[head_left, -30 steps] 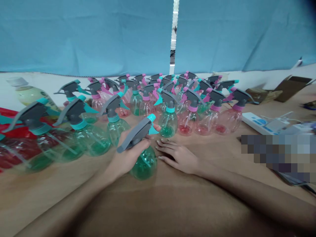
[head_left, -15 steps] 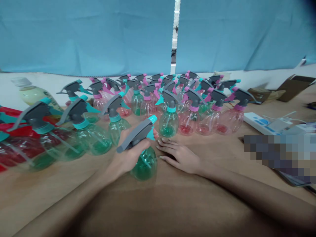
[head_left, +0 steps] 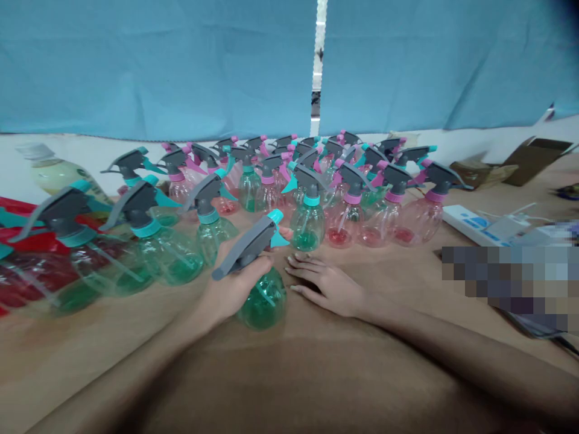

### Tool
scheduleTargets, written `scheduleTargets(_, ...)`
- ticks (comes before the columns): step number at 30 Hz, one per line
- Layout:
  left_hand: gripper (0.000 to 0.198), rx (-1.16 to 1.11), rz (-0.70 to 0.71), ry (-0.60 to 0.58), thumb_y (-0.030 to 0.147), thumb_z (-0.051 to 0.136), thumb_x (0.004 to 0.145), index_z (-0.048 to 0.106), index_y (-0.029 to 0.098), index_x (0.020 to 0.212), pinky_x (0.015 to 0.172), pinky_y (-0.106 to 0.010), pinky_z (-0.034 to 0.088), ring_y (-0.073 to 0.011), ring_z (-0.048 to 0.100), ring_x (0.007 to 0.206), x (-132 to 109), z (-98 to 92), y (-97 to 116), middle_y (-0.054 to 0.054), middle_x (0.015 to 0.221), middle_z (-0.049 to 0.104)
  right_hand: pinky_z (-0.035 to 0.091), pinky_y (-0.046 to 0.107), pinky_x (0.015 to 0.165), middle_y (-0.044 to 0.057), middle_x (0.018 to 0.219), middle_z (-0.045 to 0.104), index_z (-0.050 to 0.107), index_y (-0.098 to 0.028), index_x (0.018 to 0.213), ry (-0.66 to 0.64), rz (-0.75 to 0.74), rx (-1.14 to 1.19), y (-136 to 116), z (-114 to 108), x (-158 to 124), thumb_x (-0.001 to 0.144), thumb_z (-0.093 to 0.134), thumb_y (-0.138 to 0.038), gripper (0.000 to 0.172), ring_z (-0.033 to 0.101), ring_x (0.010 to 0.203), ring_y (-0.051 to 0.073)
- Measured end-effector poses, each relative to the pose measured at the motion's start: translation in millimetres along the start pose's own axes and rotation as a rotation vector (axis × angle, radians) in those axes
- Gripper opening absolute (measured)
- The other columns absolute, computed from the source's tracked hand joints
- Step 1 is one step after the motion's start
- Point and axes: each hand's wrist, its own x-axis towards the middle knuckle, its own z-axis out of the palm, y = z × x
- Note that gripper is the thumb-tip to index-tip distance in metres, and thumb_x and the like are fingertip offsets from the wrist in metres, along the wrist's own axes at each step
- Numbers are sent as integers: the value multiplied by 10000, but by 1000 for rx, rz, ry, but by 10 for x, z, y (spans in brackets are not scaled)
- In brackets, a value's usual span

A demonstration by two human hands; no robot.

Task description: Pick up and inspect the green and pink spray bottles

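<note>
Translucent green, the held spray bottle [head_left: 265, 307] is closer to the near edge of the table [head_left: 316, 361] than the other spray bottles [head_left: 340, 234], most of which stand toward the far edge. The left hand [head_left: 235, 274] is wrapped around its neck; the right hand [head_left: 330, 284] lies empty just beside it, fingers loosely spread. Its sprayer head [head_left: 248, 244] is already on; what remains cannot be told.
</note>
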Motion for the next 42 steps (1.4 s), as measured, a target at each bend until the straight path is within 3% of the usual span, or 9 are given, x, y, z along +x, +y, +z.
scheduleTargets(5, 163, -61, -9, -2, 256, 522, 760, 670, 241, 826, 691, -296, 482, -166, 616, 722, 4, 13, 9, 2, 777, 675, 306, 418, 1092, 74, 1365, 474, 457, -173, 1324, -17, -5, -38, -10, -11, 5, 929, 401, -384, 451, 375, 1301, 206)
scheduleTargets(10, 137, -73, -6, 10, 245, 538, 749, 666, 244, 797, 792, -316, 489, -180, 649, 798, 5, 17, 19, 8, 762, 689, 320, 430, 1083, 69, 1356, 484, 464, -183, 1319, -13, -15, -34, -14, -22, 11, 930, 396, -382, 442, 379, 1298, 210)
scheduleTargets(19, 183, -53, -10, -8, 245, 523, 755, 655, 219, 878, 793, -324, 492, -197, 649, 820, 10, 29, 32, 3, 742, 698, 307, 405, 1093, 74, 1353, 488, 471, -162, 1315, -12, -2, -40, -16, -24, 4, 929, 398, -389, 454, 371, 1302, 205)
scheduleTargets(23, 162, -70, -15, 2, 252, 528, 761, 665, 222, 843, 805, -328, 479, -196, 645, 835, 7, 31, 13, -3, 804, 707, 310, 404, 1090, 75, 1349, 493, 478, -159, 1308, -6, -6, -41, -15, -22, 6, 930, 398, -387, 449, 379, 1298, 205)
scheduleTargets(30, 154, -94, 12, -7, 245, 518, 751, 671, 240, 765, 854, -346, 468, -215, 650, 879, 7, 31, 36, 10, 662, 685, 316, 419, 1084, 70, 1346, 496, 483, -167, 1303, 1, -12, -41, -19, -25, 8, 929, 407, -380, 437, 386, 1293, 211)
scheduleTargets(42, 161, -73, 0, 7, 264, 516, 739, 667, 235, 789, 857, -354, 478, -220, 655, 874, 0, 21, 51, 3, 693, 693, 321, 422, 1081, 76, 1339, 504, 481, -173, 1305, 4, -13, -28, -13, -17, 9, 927, 413, -381, 437, 391, 1290, 210)
